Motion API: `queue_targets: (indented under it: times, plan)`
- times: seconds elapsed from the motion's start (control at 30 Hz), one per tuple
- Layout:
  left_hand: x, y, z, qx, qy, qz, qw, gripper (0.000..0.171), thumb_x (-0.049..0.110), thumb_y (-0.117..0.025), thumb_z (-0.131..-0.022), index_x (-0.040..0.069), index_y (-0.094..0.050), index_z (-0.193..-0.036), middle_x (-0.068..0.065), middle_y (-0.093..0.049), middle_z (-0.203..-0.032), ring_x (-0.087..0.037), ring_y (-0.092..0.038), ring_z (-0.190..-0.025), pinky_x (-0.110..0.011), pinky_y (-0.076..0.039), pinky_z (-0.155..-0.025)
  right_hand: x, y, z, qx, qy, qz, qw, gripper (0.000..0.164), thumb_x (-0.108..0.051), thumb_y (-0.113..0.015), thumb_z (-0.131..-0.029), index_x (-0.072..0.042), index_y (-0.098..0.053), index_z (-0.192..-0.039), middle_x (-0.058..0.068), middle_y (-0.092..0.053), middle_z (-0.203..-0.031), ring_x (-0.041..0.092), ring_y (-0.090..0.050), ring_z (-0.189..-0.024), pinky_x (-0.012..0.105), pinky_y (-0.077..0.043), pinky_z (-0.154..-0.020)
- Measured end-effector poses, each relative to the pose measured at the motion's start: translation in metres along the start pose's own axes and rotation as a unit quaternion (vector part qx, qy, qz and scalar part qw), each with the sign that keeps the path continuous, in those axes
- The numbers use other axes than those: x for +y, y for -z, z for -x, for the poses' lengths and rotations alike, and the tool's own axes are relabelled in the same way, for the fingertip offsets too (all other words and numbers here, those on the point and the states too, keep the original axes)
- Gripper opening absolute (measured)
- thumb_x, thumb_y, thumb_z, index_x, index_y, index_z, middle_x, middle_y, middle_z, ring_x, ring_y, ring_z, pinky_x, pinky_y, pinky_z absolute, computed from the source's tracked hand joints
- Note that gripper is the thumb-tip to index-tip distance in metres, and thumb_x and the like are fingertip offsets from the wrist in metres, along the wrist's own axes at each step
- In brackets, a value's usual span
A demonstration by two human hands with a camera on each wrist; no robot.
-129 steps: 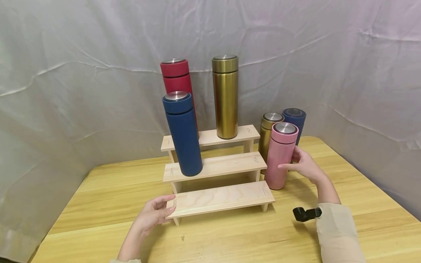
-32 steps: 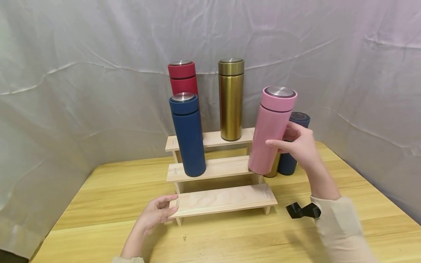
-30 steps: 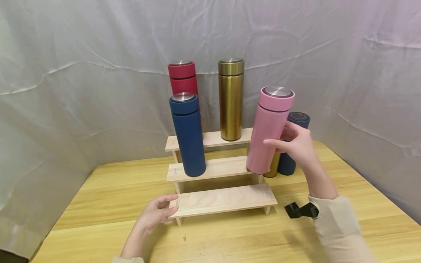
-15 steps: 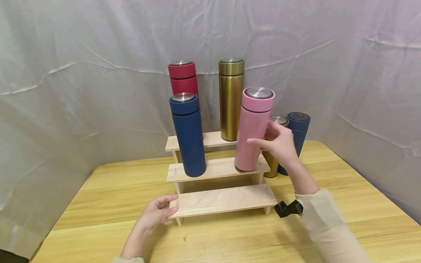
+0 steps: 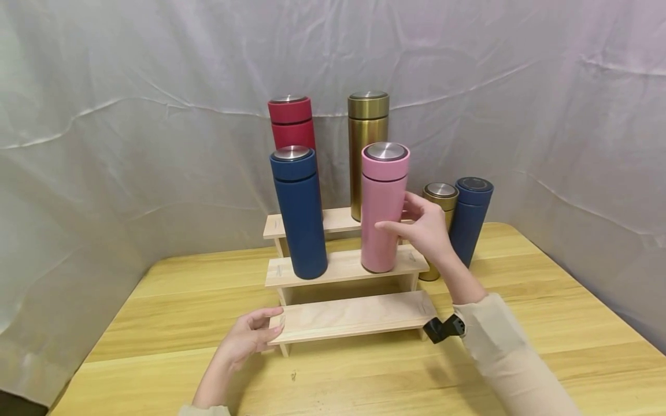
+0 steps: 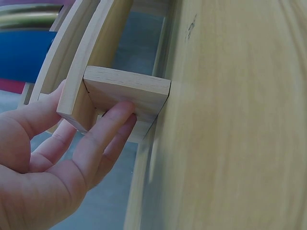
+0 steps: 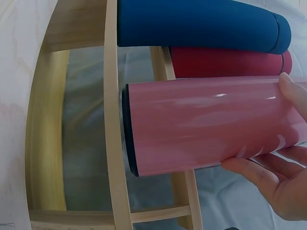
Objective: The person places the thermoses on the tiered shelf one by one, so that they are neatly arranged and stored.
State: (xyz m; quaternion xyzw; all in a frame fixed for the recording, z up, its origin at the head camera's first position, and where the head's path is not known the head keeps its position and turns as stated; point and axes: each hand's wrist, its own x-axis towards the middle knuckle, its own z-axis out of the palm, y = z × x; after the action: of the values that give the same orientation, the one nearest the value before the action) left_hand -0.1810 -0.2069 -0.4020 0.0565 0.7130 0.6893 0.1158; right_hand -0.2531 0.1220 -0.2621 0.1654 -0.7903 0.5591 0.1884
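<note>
My right hand [image 5: 425, 229] grips a pink thermos bottle [image 5: 384, 219] from its right side, thumb toward the front. The bottle stands nearly upright over the right part of the middle board of a three-step wooden display stand [image 5: 343, 315]; in the right wrist view its dark base [image 7: 129, 129] is right at that board. My left hand [image 5: 245, 338] holds the left end of the lowest board, thumb above; in the left wrist view its fingers [image 6: 117, 115] reach under to the stand's leg [image 6: 129, 88]. A blue thermos [image 5: 300, 216] stands on the middle board's left part.
On the top board are a red thermos [image 5: 291, 124] and a tall gold thermos [image 5: 368, 124], partly hidden by the front bottles. Right of the stand, a shorter gold thermos [image 5: 441, 199] and another blue thermos [image 5: 472, 216] stand on the wooden table [image 5: 546, 306]. Grey cloth [image 5: 198, 150] hangs behind.
The pink thermos, picked up from the table at the right, has moved left over the middle board with my right hand and straightened up. My left hand keeps its hold on the stand.
</note>
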Motion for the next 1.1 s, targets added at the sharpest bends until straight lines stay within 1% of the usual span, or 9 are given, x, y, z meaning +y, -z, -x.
queue_targets:
  times: [0.13, 0.27, 0.4, 0.43, 0.53, 0.6, 0.77, 0.93, 1.1]
  plan:
    - [-0.0006, -0.0003, -0.0001, 0.001, -0.001, -0.004, 1.0000, 0.047, 0.003, -0.061, -0.083, -0.011, -0.041, -0.124, -0.033, -0.030, -0.133, -0.031, -0.047, -0.109, -0.043, -0.047, -0.082, 0.0010, -0.0032, -0.0006, 0.002, 0.012, -0.001, 1.000, 0.059, -0.016, -0.079, -0.067, -0.005, -0.056, -0.120, 0.014, -0.063, -0.101, 0.023, -0.060, -0.086, 0.026, -0.052, -0.066]
    - [-0.0008, -0.0002, 0.0000, 0.003, -0.002, -0.007, 1.0000, 0.047, 0.002, -0.060, -0.083, -0.011, -0.041, -0.124, -0.033, -0.026, -0.134, -0.042, -0.034, -0.119, -0.045, -0.046, -0.083, 0.0035, -0.0046, -0.0016, 0.002, 0.020, 0.006, 1.000, 0.059, -0.017, -0.079, -0.067, -0.006, -0.056, -0.120, 0.014, -0.063, -0.101, 0.022, -0.060, -0.086, 0.027, -0.052, -0.068]
    - [0.0000, -0.0001, 0.0001, 0.002, -0.003, -0.005, 1.0000, 0.047, 0.002, -0.060, -0.083, -0.011, -0.041, -0.124, -0.034, -0.024, -0.135, -0.045, -0.026, -0.121, -0.047, -0.044, -0.084, 0.0054, -0.0051, -0.0027, 0.005, 0.022, 0.013, 1.000, 0.059, -0.020, -0.079, -0.068, -0.005, -0.055, -0.120, 0.013, -0.063, -0.102, 0.021, -0.060, -0.086, 0.028, -0.052, -0.070]
    - [0.0002, -0.0001, 0.0002, 0.002, -0.004, -0.006, 1.0000, 0.047, 0.002, -0.060, -0.083, -0.011, -0.041, -0.124, -0.034, -0.024, -0.135, -0.045, -0.026, -0.121, -0.047, -0.045, -0.084, 0.0056, -0.0053, -0.0029, 0.006, 0.024, 0.013, 1.000, 0.059, -0.020, -0.079, -0.068, -0.004, -0.055, -0.120, 0.013, -0.063, -0.102, 0.021, -0.060, -0.086, 0.028, -0.051, -0.071]
    - [0.0004, -0.0003, 0.0000, 0.004, -0.001, -0.005, 1.0000, 0.048, 0.002, -0.060, -0.083, -0.011, -0.041, -0.124, -0.034, -0.027, -0.134, -0.041, -0.037, -0.116, -0.045, -0.046, -0.083, 0.0062, -0.0061, -0.0034, 0.008, 0.026, 0.010, 1.000, 0.059, -0.019, -0.079, -0.068, -0.003, -0.055, -0.120, 0.013, -0.063, -0.101, 0.021, -0.060, -0.085, 0.027, -0.052, -0.071]
    - [0.0001, -0.0002, -0.0001, 0.002, -0.002, -0.004, 1.0000, 0.048, 0.002, -0.060, -0.083, -0.012, -0.041, -0.124, -0.034, -0.028, -0.133, -0.038, -0.042, -0.113, -0.045, -0.047, -0.082, 0.0069, -0.0066, -0.0037, 0.007, 0.027, 0.007, 1.000, 0.059, -0.019, -0.078, -0.068, -0.003, -0.055, -0.120, 0.014, -0.063, -0.102, 0.021, -0.061, -0.085, 0.027, -0.051, -0.071]
    - [-0.0011, 0.0004, 0.0002, -0.001, -0.001, -0.007, 1.0000, 0.048, 0.003, -0.061, -0.083, -0.011, -0.041, -0.124, -0.033, -0.031, -0.132, -0.035, -0.044, -0.111, -0.045, -0.047, -0.082, 0.0080, -0.0069, -0.0044, -0.008, 0.022, -0.005, 1.000, 0.060, -0.017, -0.076, -0.071, -0.003, -0.052, -0.124, 0.015, -0.061, -0.106, 0.024, -0.060, -0.090, 0.029, -0.051, -0.073]
    - [-0.0017, 0.0008, -0.0004, -0.002, 0.000, -0.006, 1.0000, 0.048, 0.004, -0.061, -0.083, -0.011, -0.041, -0.124, -0.030, -0.039, -0.127, -0.024, -0.052, -0.100, -0.045, -0.047, -0.081, 0.0091, -0.0070, -0.0053, -0.022, 0.015, -0.014, 1.000, 0.061, -0.014, -0.074, -0.074, -0.002, -0.047, -0.128, 0.017, -0.059, -0.111, 0.025, -0.058, -0.095, 0.033, -0.050, -0.077]
    - [-0.0022, 0.0009, -0.0009, -0.002, 0.000, -0.006, 1.0000, 0.049, 0.004, -0.061, -0.083, -0.011, -0.041, -0.125, -0.030, -0.040, -0.126, -0.023, -0.052, -0.099, -0.043, -0.048, -0.081, 0.0095, -0.0068, -0.0062, -0.028, 0.011, -0.019, 0.999, 0.062, -0.013, -0.073, -0.075, -0.002, -0.045, -0.129, 0.017, -0.058, -0.113, 0.026, -0.058, -0.095, 0.035, -0.049, -0.080]
